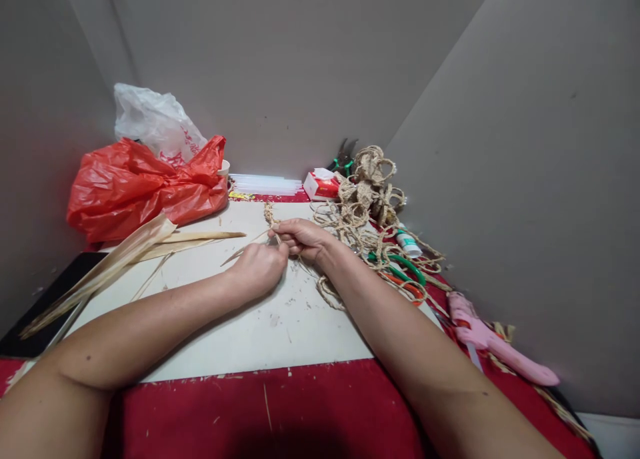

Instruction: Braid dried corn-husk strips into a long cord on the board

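Note:
Over the white board (320, 335), my left hand (261, 267) is closed in a fist, with thin straw-coloured strands around it. My right hand (301, 237) touches it, thumb and fingers pinched on the near end of a braided fibre cord (269, 212). The braid runs away from my fingers toward the far edge of the board. A thin pointed strip sticks out to the left above my left wrist. What lies between the fingertips of my left hand is partly hidden.
Dry husk strips (125, 259) and a red plastic bag (145, 189) are at left. Clear sticks (265, 184) and a red tissue box (321, 185) stand behind. Coiled braids (367, 202), green-handled scissors (407, 265), a white bottle (409, 243) and a pink glue gun (500, 345) lie right.

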A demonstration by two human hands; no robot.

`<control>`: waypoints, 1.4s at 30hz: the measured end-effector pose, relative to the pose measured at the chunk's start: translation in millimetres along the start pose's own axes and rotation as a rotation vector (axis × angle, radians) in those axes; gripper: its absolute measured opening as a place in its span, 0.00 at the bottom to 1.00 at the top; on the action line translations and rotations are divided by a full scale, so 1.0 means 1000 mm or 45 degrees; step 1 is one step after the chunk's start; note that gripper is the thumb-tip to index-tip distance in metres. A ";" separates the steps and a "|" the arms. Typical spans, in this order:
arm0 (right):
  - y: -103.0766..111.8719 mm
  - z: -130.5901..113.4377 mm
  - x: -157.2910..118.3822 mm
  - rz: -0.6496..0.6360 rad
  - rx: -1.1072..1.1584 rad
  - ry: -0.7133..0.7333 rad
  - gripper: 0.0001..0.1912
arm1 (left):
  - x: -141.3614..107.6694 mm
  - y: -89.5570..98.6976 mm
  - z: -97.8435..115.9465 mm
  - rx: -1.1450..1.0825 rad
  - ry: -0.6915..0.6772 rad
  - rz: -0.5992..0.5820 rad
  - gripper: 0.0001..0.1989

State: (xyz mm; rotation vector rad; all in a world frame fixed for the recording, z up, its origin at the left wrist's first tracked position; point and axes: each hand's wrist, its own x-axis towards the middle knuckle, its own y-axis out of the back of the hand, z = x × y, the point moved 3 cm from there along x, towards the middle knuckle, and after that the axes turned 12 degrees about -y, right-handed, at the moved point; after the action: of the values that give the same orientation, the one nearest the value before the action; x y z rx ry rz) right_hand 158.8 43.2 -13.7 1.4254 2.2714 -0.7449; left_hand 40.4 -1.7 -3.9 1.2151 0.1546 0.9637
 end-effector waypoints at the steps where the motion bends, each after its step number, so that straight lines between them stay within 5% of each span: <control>1: 0.002 0.000 0.000 -0.005 0.005 0.002 0.03 | -0.001 0.000 0.004 -0.031 -0.047 -0.035 0.06; 3: 0.007 -0.001 0.000 -0.024 0.013 0.007 0.04 | -0.001 0.004 0.008 -0.136 -0.132 -0.037 0.06; 5: 0.012 -0.002 0.001 -0.057 0.024 0.009 0.05 | 0.004 0.015 0.004 -0.267 -0.119 0.133 0.06; 8: 0.015 -0.002 0.003 -0.127 0.036 0.002 0.06 | 0.016 0.027 -0.018 -0.594 0.167 0.439 0.02; 11: 0.012 -0.002 0.002 -0.203 -0.001 0.003 0.06 | 0.025 0.016 -0.033 -1.083 0.492 0.220 0.04; 15: 0.011 -0.002 -0.001 -0.154 -0.094 -0.019 0.06 | 0.027 0.005 -0.037 -1.378 0.597 -0.061 0.07; 23: 0.013 -0.006 -0.008 0.098 -0.591 0.082 0.08 | 0.028 0.003 -0.056 -1.148 0.595 -0.136 0.08; 32: 0.000 -0.013 -0.018 0.358 -1.111 0.191 0.11 | 0.026 0.000 -0.057 -0.998 0.531 -0.059 0.09; 42: 0.011 -0.026 -0.029 0.616 -1.513 0.326 0.13 | 0.023 -0.003 -0.042 -1.361 0.930 0.215 0.06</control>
State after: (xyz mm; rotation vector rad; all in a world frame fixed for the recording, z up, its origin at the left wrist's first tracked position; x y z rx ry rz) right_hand 180.4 41.7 20.2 1.3089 1.7603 0.8543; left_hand 32.6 44.4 -13.9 -0.1317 0.0825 1.3440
